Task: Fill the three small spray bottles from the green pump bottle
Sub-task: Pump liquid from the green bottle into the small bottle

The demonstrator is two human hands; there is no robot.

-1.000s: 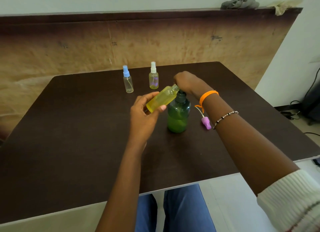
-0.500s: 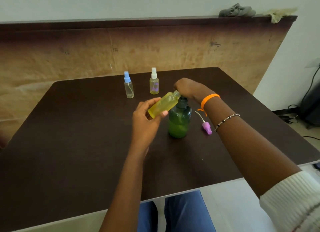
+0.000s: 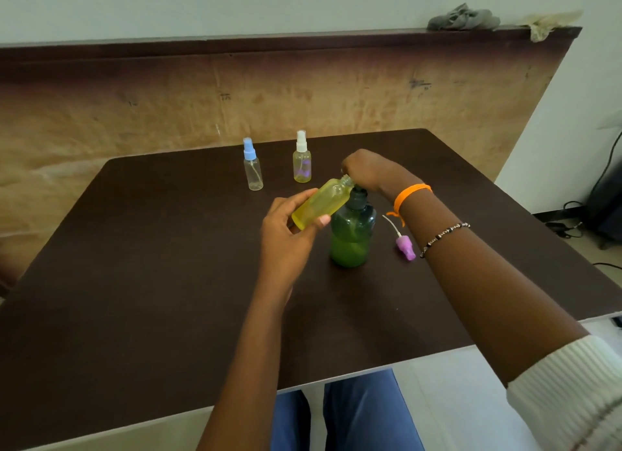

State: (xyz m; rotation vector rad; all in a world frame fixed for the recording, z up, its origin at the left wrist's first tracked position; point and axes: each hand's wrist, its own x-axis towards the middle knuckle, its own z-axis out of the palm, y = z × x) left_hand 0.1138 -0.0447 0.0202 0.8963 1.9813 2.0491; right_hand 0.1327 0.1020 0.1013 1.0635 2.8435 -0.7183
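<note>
Where the dark brown table (image 3: 134, 282) fills most of the view, a worn tan board (image 3: 168, 114) with a dark top edge stands behind it against a pale wall, and two crumpled rags, one grey (image 3: 462, 17) and one yellowish (image 3: 548, 21), lie on that edge. To the right, a light floor shows black cables (image 3: 572, 228).

Three small spray bottles are in view. Two stand upright near the table's far edge, side by side but apart: one with a blue cap (image 3: 252, 164), clear, and one with a white cap (image 3: 302, 157), holding a little yellowish liquid. The third, an uncapped yellow bottle (image 3: 321, 203), is held tilted in the left hand (image 3: 289, 238), whose thumb and fingers wrap round its lower body; its open neck points up to the right, at the pump head.

One green pump bottle (image 3: 351, 235) stands upright at the middle of the table, about half full of green liquid. The right hand (image 3: 365, 169) sits over its pump top with fingers curled down on it, the pump head itself hidden beneath. That wrist wears an orange band (image 3: 409, 194) and a beaded bracelet (image 3: 444, 233), and a white ribbed sleeve (image 3: 572, 390) is pushed up the arm.

One purple spray cap (image 3: 404, 243) with its thin tube lies on the table just right of the green bottle.
</note>
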